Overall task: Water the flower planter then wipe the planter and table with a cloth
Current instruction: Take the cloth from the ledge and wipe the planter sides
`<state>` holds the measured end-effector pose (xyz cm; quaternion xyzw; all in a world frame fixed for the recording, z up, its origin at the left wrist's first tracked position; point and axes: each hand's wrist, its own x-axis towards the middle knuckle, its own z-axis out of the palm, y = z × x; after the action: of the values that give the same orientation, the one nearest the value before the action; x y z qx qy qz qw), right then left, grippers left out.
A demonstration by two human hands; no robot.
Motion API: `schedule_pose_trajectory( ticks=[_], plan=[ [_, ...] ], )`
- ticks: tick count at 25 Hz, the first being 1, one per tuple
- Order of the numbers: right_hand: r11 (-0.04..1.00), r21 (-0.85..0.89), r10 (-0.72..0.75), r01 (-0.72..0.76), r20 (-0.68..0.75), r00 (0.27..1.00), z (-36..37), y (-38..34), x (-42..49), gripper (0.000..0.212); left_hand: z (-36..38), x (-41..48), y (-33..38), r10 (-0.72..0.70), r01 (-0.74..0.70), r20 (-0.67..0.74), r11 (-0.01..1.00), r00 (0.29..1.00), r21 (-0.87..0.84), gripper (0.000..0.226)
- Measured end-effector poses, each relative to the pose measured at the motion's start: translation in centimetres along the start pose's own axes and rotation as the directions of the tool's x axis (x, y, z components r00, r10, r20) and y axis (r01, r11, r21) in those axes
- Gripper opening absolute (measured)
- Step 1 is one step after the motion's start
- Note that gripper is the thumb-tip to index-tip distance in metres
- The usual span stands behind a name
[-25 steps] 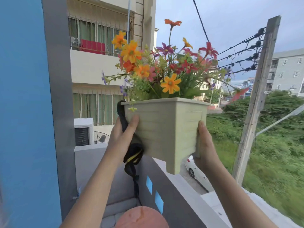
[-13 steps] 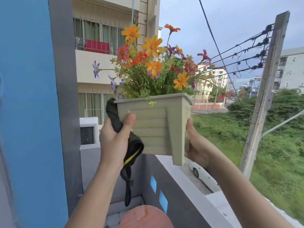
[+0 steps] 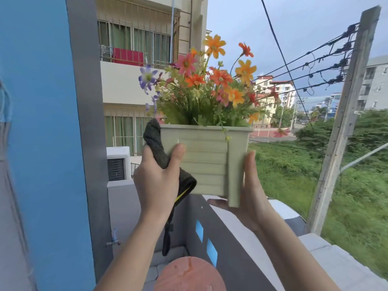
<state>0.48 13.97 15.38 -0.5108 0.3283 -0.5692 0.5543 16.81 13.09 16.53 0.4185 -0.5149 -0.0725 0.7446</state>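
A pale green square planter full of orange, pink and purple flowers is held up in the air at chest height. My left hand presses a dark grey cloth against the planter's left wall, thumb on the front face; the cloth's tail hangs down below the hand. My right hand cups the planter's lower right corner and its foot from beneath. A round reddish table top shows at the bottom, under the planter.
A grey balcony wall with blue square openings runs from centre to lower right. A blue and grey pillar with a tap stands at the left. Beyond are a wooden pole with wires, grass and buildings.
The planter has turned in my hands, showing a flat face instead of a corner. My right hand slid from the side to under the bottom corner. The cloth stays against the left wall.
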Motion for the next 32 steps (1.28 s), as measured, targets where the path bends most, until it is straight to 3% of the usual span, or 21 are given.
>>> schedule_pose_trajectory(
  ticks=[2, 4, 8, 11, 15, 20, 25, 27, 32],
  plan=[
    [0.999, -0.005, -0.037, 0.037, 0.03, 0.999, 0.1, -0.1, -0.4, 0.092, 0.0, -0.4, 0.7, 0.066, -0.067, 0.018, 0.994, 0.998, 0.082, 0.045],
    [0.996, -0.016, -0.083, 0.083, 0.002, 0.997, 0.0, 0.5, -0.2, 0.09, -0.1, -0.4, 1.0, 0.097, -0.101, 0.072, 0.993, 0.993, 0.054, 0.038],
    [0.979, -0.002, -0.206, 0.206, -0.043, 0.978, -0.1, 0.3, -0.5, 0.08, -0.3, -0.6, 1.0, -0.025, 0.025, 0.225, 1.0, 0.974, 0.003, 0.024],
    [0.97, -0.052, -0.236, 0.236, 0.005, 0.972, 0.0, -0.2, -0.9, 0.087, -0.2, -0.7, 1.1, 0.099, -0.108, 0.154, 0.993, 0.983, 0.051, 0.024],
    [0.969, -0.032, -0.245, 0.244, -0.012, 0.969, -0.4, -0.4, -1.1, 0.069, 0.4, -1.6, 0.5, 0.244, -0.26, 0.112, 0.951, 0.963, 0.165, 0.028],
    [0.968, -0.018, -0.249, 0.249, -0.037, 0.968, -1.2, -1.3, -1.5, 0.066, -0.5, -5.0, -1.9, 0.411, -0.454, 0.192, 0.814, 0.891, 0.363, 0.046],
    [0.971, -0.028, -0.239, 0.238, -0.019, 0.971, -1.1, -1.0, -1.7, 0.066, 0.0, -1.9, 0.5, 0.508, -0.485, 0.085, 0.739, 0.857, 0.468, 0.047],
    [0.971, -0.012, -0.241, 0.241, -0.022, 0.97, -1.1, -1.2, -1.9, 0.065, 0.2, -2.0, 0.6, 0.576, -0.551, 0.116, 0.675, 0.809, 0.491, 0.043],
    [0.964, -0.008, -0.267, 0.267, -0.053, 0.962, -1.9, -2.6, -2.3, 0.066, -0.9, -5.5, -3.5, 0.701, -0.739, 0.345, 0.388, 0.625, 0.551, 0.038]
  ],
)
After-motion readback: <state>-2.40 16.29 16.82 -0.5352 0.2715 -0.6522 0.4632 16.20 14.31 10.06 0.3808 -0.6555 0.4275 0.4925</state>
